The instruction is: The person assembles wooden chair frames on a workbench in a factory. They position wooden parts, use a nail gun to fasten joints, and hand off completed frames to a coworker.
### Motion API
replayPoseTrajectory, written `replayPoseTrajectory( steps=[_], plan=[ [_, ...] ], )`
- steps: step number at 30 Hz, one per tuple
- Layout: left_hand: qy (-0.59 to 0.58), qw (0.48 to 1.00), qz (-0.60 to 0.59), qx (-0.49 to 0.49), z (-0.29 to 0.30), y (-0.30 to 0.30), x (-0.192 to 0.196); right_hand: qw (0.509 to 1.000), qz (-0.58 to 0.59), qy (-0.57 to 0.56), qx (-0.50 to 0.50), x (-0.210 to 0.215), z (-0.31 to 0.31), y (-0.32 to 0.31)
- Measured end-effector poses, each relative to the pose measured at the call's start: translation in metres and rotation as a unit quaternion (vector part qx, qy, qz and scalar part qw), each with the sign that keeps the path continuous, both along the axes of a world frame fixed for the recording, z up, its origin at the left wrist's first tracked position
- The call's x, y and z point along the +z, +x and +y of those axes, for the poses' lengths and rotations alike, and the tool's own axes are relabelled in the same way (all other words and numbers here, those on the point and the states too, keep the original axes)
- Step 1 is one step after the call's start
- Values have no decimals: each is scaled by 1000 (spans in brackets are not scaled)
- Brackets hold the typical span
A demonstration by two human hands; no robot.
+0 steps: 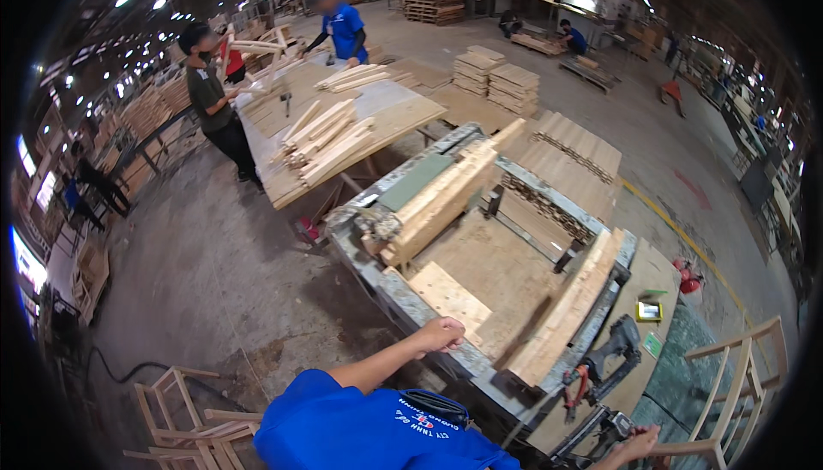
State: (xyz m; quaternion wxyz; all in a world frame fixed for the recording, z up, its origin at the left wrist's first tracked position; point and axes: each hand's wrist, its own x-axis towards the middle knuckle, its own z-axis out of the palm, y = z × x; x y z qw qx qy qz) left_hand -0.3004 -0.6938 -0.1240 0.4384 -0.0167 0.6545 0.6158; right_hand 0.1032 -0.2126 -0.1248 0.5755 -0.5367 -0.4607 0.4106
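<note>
My left hand (441, 334), its fingers curled closed, is at the near edge of the workbench (390, 294). Beside it lies a flat wooden board (450, 292) with small holes; whether the fingers hold anything is hidden. At the lower right, my right hand (637, 444) is reached out with its fingers apart. It is between a black nail gun (604, 427) and the rail of a wooden chair frame (686, 448). Another black nail gun (615, 341) lies on the side board, near a red-handled tool (579, 388).
Long stacked wooden beams (450, 200) line the bench's far-left side, and another beam (566, 307) its right. Wooden slats (321, 140) lie on a table where co-workers stand. Chair frames (184, 418) stand at lower left. A yellow device (649, 311) lies on the side board.
</note>
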Motion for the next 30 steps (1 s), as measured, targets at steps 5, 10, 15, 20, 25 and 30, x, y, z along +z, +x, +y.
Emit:
replayPoseTrajectory(
  steps=[5,10,15,20,25,30],
  plan=[
    [-55,991,124,-14,-116,-30,-19,978,5,-35,206,19,-135,-177],
    [-219,954,161,130,-250,-33,-34,892,-38,-72,444,36,-261,-322],
    [-390,891,151,175,-352,0,-32,726,-102,-90,674,29,-380,-415],
    [-378,877,6,297,-382,60,-46,563,-170,-83,804,13,-468,-472],
    [-449,885,63,104,-378,120,-70,402,-194,-41,894,2,-526,-508],
    [-538,821,23,192,-361,142,-98,294,-193,-87,932,1,-562,-528]
  ],
)
